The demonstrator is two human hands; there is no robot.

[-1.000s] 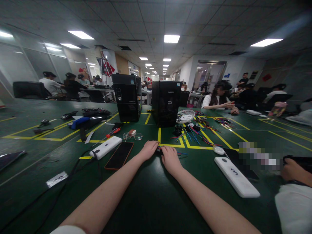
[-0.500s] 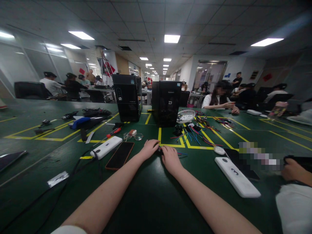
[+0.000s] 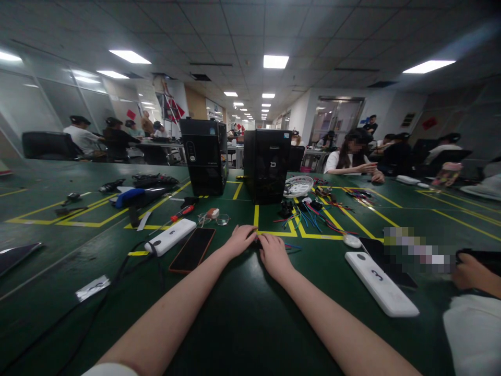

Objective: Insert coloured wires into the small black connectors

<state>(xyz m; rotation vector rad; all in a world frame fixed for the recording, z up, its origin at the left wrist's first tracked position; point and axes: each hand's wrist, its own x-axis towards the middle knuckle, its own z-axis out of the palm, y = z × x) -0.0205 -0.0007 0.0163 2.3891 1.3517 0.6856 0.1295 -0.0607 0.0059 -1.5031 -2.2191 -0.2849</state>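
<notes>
My left hand (image 3: pixel 240 239) and my right hand (image 3: pixel 274 254) rest side by side on the green table (image 3: pixel 235 313), fingers curled over a small dark object with thin coloured wires (image 3: pixel 291 246) trailing to the right. What lies under the fingers is mostly hidden. A dark phone (image 3: pixel 192 249) lies just left of my left hand, beside a white power bank (image 3: pixel 170 236).
Two black computer cases (image 3: pixel 205 155) (image 3: pixel 266 164) stand behind my hands. Loose wires (image 3: pixel 313 216), a white basket (image 3: pixel 298 185), glasses (image 3: pixel 213 218), a red screwdriver (image 3: pixel 182 212) and a second white power bank (image 3: pixel 381 283) lie around. Another person's hand (image 3: pixel 472 272) is at right.
Both hands stay put on the small object; only slight finger shifts. People in the background have moved a little.
</notes>
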